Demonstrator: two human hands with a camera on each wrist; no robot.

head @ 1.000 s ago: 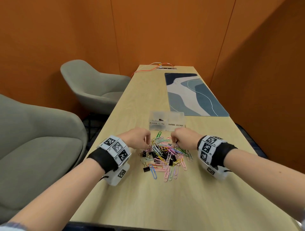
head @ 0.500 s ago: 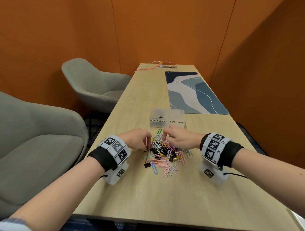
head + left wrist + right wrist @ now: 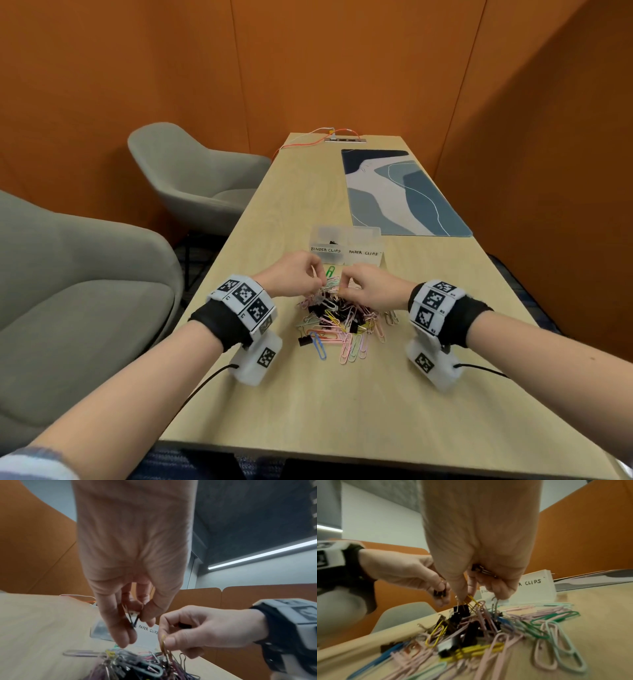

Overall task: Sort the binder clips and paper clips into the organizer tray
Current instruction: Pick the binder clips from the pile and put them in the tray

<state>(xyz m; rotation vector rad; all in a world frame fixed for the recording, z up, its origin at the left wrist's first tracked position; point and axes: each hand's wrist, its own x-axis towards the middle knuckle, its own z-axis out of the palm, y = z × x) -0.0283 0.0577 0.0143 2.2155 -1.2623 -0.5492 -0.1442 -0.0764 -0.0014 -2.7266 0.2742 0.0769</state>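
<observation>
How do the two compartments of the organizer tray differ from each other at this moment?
The left compartment is labelled BINDER CLIPS; the right compartment is labelled PAPER CLIPS. The left compartment holds something small and dark, apparently a binder clip; the right compartment shows nothing inside from the head view. The left compartment stands nearer the left hand, the right compartment nearer the right hand. Both are pale, translucent and open-topped.

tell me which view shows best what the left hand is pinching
The right wrist view: the left hand pinches a black binder clip, seen side on. The left wrist view shows only dark wire between its fingers. The head view shows the hand from behind, the clip hidden.
</observation>
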